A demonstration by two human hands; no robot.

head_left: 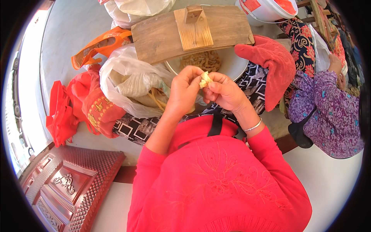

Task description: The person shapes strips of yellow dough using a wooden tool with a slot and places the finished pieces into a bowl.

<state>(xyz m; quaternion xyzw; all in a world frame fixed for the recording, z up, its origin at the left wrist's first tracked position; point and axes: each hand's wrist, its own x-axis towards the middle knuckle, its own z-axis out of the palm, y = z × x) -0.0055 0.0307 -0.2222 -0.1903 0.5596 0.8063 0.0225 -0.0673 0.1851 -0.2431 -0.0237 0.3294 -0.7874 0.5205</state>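
My left hand [184, 89] and my right hand [224, 92] meet in front of my chest, and both pinch a small pale yellow piece of dough [204, 79] between their fingertips. A silver bangle sits on my right wrist. Just beyond the hands stands a round metal basin [234, 64] with a heap of tan, twisted dough pieces [201, 60] in it. A wooden board [162, 35] with a raised block and a small peg lies across the basin's far side.
A white plastic bag [129, 83] with pale strips lies to the left, beside orange [98, 47] and red bags [62, 112]. A red cloth [276, 65] covers my right knee. A person in purple patterned clothes [328, 112] sits at the right. A red embossed door [65, 181] is at the lower left.
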